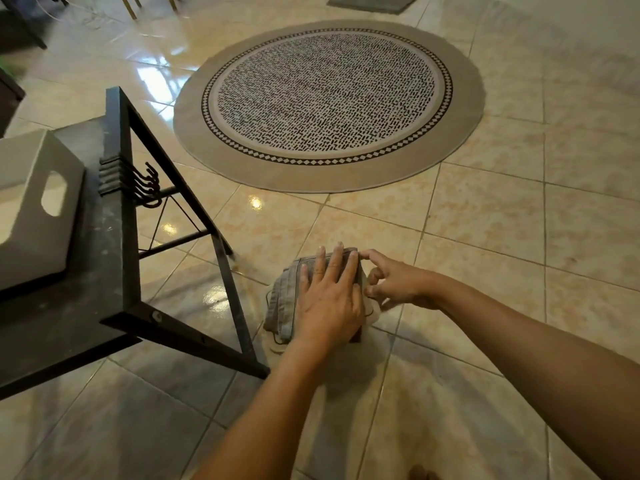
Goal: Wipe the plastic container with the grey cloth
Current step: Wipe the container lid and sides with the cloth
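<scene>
Down on the tiled floor (485, 237), a left hand (329, 303) presses a grey cloth (282, 306) flat onto a plastic container (372, 311) beside a black table (114, 271).
Left fingers splayed; right hand (394, 282) pinches the cloth's corner. Container (mostly hidden) likely light and slippery, so brace its side.

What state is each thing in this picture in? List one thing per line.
Folded grey cloth: draped over the container, pressed flat.
Clear plastic container: on the floor, mostly covered.
Left hand: flat, fingers spread on the cloth.
Right hand: fingers curled at the cloth's edge.
White box with cut-out handle: resting on the black table.
</scene>
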A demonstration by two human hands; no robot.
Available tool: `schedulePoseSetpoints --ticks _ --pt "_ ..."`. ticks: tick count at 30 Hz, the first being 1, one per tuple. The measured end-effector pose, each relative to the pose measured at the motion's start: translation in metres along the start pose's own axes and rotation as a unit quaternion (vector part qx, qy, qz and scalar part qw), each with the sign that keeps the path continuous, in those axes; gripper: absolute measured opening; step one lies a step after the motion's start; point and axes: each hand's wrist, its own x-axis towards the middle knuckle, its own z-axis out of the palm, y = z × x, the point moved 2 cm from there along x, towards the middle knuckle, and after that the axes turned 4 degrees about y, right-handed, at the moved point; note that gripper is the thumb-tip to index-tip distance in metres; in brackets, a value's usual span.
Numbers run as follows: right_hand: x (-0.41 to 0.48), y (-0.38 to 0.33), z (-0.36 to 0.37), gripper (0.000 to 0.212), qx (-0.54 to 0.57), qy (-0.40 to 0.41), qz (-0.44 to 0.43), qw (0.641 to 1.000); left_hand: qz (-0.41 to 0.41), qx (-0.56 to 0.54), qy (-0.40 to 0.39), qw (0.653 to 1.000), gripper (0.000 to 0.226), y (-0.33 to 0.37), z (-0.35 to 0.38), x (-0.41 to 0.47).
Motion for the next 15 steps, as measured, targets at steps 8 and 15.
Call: schedulePoseSetpoints --ticks 8,15 --pt "0.008 0.006 0.001 0.061 0.074 0.0 -0.017 0.997 -0.035 0.051 0.006 0.998 0.063 -0.04 0.006 -0.013" --pt "0.005 0.017 -0.014 0.053 0.085 0.044 -0.016 0.995 -0.059 0.031 0.034 0.997 0.061 0.011 0.027 -0.019"
